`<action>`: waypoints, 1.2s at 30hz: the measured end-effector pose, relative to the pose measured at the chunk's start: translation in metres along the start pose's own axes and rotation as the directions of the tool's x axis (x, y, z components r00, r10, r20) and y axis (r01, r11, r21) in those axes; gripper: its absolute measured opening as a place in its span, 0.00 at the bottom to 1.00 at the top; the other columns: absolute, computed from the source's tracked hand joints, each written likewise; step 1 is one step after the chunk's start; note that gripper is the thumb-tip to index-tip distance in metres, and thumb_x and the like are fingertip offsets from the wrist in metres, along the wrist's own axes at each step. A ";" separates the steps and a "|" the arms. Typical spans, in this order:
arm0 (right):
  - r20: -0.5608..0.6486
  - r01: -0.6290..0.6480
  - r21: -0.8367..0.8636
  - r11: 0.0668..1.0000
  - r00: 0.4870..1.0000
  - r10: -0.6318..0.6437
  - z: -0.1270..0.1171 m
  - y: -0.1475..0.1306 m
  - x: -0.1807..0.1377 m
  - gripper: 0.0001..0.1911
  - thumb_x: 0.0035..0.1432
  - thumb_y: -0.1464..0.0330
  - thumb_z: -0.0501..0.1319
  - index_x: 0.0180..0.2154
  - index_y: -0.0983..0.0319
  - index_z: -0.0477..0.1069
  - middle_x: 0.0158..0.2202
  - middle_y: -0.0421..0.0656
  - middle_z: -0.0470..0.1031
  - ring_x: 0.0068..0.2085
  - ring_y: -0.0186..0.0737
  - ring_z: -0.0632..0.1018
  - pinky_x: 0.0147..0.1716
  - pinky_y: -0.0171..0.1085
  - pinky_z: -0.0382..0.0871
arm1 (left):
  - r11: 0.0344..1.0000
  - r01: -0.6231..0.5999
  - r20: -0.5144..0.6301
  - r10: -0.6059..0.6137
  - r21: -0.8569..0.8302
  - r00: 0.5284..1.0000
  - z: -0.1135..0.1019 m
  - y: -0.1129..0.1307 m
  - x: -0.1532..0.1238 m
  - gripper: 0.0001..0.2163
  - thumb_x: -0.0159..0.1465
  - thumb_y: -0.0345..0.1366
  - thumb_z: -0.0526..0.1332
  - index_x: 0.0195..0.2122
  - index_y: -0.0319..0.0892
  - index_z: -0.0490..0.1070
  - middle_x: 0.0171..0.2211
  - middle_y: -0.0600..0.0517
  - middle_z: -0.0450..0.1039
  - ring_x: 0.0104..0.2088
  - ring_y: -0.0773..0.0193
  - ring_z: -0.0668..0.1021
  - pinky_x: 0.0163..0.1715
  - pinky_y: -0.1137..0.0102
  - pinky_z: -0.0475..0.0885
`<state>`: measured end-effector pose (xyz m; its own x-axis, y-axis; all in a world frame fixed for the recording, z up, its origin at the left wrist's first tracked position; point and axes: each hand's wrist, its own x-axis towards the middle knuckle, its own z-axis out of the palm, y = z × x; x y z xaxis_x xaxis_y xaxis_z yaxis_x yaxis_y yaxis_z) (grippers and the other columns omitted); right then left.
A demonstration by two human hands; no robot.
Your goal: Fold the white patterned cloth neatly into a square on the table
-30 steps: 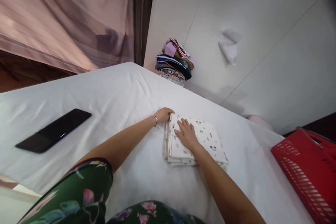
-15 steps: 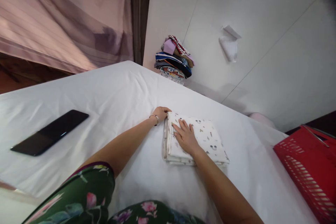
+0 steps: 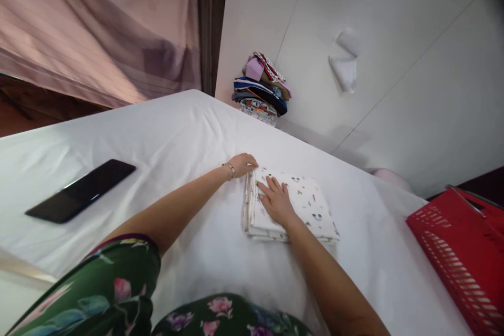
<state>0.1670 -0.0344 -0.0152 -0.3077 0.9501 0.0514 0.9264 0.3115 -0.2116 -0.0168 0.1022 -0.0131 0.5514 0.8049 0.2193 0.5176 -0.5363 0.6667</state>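
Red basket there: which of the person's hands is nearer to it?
Right: the right hand is spread on the folded cloth, left of the red basket; the left hand is farther away, at the cloth's far left corner.

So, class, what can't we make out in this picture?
All in the head view:
Folded cloth: print beneath the right hand, which covers it.
Red basket: right part, cut off by the picture's edge.
Clothes pile: bottom, behind the white sheet.
Pale pink thing: mostly behind that sheet.

Likely a home, pink curtain (image 3: pixel 137 21), white sheet (image 3: pixel 177 131), stacked clothes (image 3: pixel 262 89);
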 end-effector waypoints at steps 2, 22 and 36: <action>-0.033 -0.010 0.018 1.000 0.999 0.010 0.002 0.002 0.000 0.25 0.63 0.59 0.47 0.61 0.54 0.51 0.63 0.41 0.45 0.63 0.42 0.46 0.60 0.51 0.38 | 0.993 -0.065 0.056 0.059 0.099 0.997 -0.003 0.001 0.002 0.09 0.55 0.31 0.57 0.34 0.44 0.76 0.40 0.51 0.74 0.45 0.61 0.70 0.49 0.69 0.62; -0.048 -0.046 0.107 0.993 0.998 0.052 0.000 0.002 0.000 0.23 0.61 0.60 0.50 0.57 0.57 0.59 0.62 0.42 0.49 0.63 0.43 0.50 0.59 0.50 0.40 | 0.822 -0.428 0.263 0.348 0.376 0.900 -0.011 0.024 -0.007 0.10 0.59 0.27 0.52 0.31 0.41 0.73 0.37 0.46 0.72 0.43 0.60 0.69 0.39 0.69 0.64; -0.174 -0.108 0.181 0.977 0.975 0.140 -0.007 -0.034 -0.011 0.15 0.57 0.57 0.56 0.29 0.62 0.69 0.29 0.40 0.69 0.32 0.33 0.69 0.35 0.31 0.59 | 0.757 -0.443 0.186 0.406 0.480 0.895 0.000 0.020 -0.028 0.09 0.62 0.33 0.53 0.38 0.44 0.72 0.41 0.51 0.71 0.43 0.63 0.70 0.35 0.72 0.65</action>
<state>0.1407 -0.0555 -0.0015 -0.1322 0.9727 0.1906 0.8994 0.1985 -0.3895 -0.0220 0.0690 -0.0060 0.8250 0.4554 0.3346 0.4615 -0.8847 0.0659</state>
